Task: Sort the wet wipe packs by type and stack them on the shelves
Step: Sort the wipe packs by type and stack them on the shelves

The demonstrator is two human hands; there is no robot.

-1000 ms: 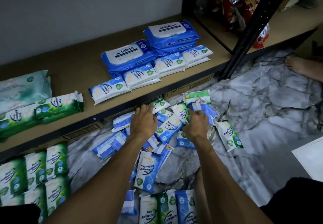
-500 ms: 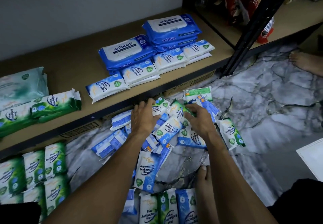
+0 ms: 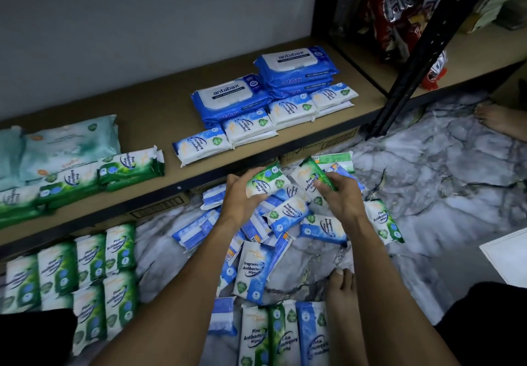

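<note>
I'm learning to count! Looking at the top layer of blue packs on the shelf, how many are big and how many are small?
Big antabax packs on top: 2
Small blue-white packs on top: 4
Total: 6
Packs underneath are too hidden to count.

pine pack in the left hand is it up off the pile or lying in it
Up off it: the left hand grips the pine pack, tilted, above the blue packs.
</note>
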